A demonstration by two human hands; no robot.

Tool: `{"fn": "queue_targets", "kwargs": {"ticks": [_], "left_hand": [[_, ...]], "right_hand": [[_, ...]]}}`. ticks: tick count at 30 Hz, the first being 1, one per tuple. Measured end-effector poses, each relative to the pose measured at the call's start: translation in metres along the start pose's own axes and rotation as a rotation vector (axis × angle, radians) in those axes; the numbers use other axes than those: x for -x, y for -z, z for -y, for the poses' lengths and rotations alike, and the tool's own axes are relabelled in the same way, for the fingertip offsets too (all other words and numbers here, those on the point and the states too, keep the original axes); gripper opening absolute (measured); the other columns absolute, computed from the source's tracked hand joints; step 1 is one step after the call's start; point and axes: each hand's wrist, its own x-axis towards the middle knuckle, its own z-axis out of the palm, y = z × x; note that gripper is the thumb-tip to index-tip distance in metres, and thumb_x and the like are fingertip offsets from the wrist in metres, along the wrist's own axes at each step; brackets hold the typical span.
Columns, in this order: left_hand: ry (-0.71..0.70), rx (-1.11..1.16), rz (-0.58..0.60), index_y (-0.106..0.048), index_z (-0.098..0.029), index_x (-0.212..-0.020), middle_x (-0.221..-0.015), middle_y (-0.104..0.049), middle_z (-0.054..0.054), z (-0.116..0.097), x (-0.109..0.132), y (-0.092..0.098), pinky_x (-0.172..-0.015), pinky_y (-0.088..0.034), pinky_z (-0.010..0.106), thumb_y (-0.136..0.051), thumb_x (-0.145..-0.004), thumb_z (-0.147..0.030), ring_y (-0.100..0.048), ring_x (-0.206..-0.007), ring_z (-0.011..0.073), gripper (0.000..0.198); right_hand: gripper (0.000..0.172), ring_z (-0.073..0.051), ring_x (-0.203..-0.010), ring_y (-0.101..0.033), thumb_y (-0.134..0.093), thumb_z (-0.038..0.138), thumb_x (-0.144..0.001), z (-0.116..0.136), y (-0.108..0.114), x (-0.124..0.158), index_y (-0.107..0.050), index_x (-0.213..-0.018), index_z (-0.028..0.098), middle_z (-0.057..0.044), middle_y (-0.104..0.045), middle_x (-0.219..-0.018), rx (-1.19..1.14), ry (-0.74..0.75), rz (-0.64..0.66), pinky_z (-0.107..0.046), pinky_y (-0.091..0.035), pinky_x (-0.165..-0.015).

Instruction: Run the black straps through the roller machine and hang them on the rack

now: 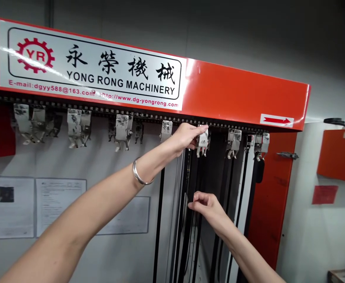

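Note:
A row of metal spring clips hangs from a chain rail under the orange-red header of a machine, and long black strips [160, 220] dangle from several clips on the right. My left hand [186, 137], with a silver bangle [140, 172] on the wrist, is raised to one clip [202, 143] and grips it. Lower down, my right hand [204, 205] pinches a black strip [187, 220] between thumb and fingers. The strip's upper end passes behind my left hand, which hides part of it.
A printed sign [92, 65] tops the orange-red header [234, 100]. Papers [60, 206] are posted on the grey panel below the clips. An orange-red door edge [271, 196] stands to the right, and an orange box [340, 153] is mounted on the right wall.

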Motion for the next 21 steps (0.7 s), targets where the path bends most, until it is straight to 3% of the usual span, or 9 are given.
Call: {"fn": "queue_targets", "kwargs": {"ticks": [5, 9, 11, 13, 16, 19, 21], "left_hand": [[-0.013, 0.031, 0.004, -0.066, -0.012, -0.074, -0.075, -0.073, 0.01, -0.003, 0.0, -0.002, -0.066, -0.052, 0.029, -0.056, -0.091, -0.042, -0.069, -0.064, 0.015, 0.035], [-0.023, 0.028, -0.002, -0.066, -0.01, -0.079, -0.084, -0.073, 0.014, 0.0, 0.009, -0.005, -0.078, -0.054, 0.037, -0.056, -0.091, -0.041, -0.07, -0.077, 0.0195, 0.035], [-0.052, -0.021, -0.045, -0.067, -0.01, -0.093, -0.104, -0.072, 0.016, 0.008, 0.021, -0.007, -0.089, -0.051, 0.039, -0.063, -0.086, -0.042, -0.068, -0.096, 0.0225, 0.032], [-0.067, -0.079, -0.107, -0.062, -0.013, -0.112, -0.126, -0.064, 0.016, 0.021, 0.034, -0.01, -0.099, -0.046, 0.04, -0.071, -0.079, -0.043, -0.061, -0.115, 0.0244, 0.046], [-0.078, -0.15, -0.186, -0.062, -0.013, -0.113, -0.126, -0.064, 0.014, 0.041, 0.047, -0.013, -0.105, -0.042, 0.041, -0.071, -0.077, -0.039, -0.058, -0.119, 0.0252, 0.045], [-0.119, -0.178, -0.211, -0.066, -0.013, -0.098, -0.114, -0.069, 0.012, 0.053, 0.046, -0.012, -0.104, -0.044, 0.04, -0.067, -0.079, -0.033, -0.061, -0.114, 0.0252, 0.028], [-0.115, -0.166, -0.198, -0.065, -0.013, -0.099, -0.116, -0.069, 0.011, 0.056, 0.046, -0.011, -0.105, -0.044, 0.039, -0.067, -0.08, -0.035, -0.061, -0.115, 0.0252, 0.03]], "right_hand": [[0.026, -0.009, -0.057, -0.03, -0.072, 0.031, -0.067, 0.001, 0.002, -0.001, -0.051, -0.062, 0.018, 0.007, -0.037, -0.058, -0.006, -0.004, -0.021, -0.024, -0.024, -0.056], [0.025, -0.009, -0.058, -0.029, -0.071, 0.032, -0.066, 0.004, 0.002, 0.0, -0.051, -0.063, 0.019, 0.007, -0.037, -0.059, 0.004, -0.009, -0.028, -0.025, -0.022, -0.057], [0.026, -0.009, -0.058, -0.028, -0.071, 0.033, -0.066, 0.006, 0.002, 0.001, -0.05, -0.063, 0.019, 0.007, -0.037, -0.059, 0.009, -0.018, -0.035, -0.025, -0.022, -0.057], [0.027, -0.009, -0.058, -0.029, -0.071, 0.034, -0.066, 0.007, 0.002, 0.001, -0.05, -0.063, 0.019, 0.007, -0.037, -0.058, 0.018, -0.013, -0.044, -0.025, -0.022, -0.057], [0.027, -0.009, -0.058, -0.031, -0.071, 0.035, -0.067, 0.007, 0.002, 0.0, -0.05, -0.062, 0.019, 0.007, -0.038, -0.058, 0.037, 0.004, -0.066, -0.025, -0.024, -0.057], [0.026, -0.011, -0.061, -0.042, -0.072, 0.038, -0.069, 0.004, 0.001, 0.002, -0.056, -0.067, 0.018, 0.004, -0.047, -0.063, 0.074, -0.003, -0.09, -0.025, -0.034, -0.061], [0.032, -0.017, -0.082, -0.057, -0.075, 0.04, -0.069, 0.003, 0.0, 0.014, -0.065, -0.09, 0.018, -0.002, -0.062, -0.09, 0.124, 0.014, -0.11, -0.029, -0.044, -0.076]]}}
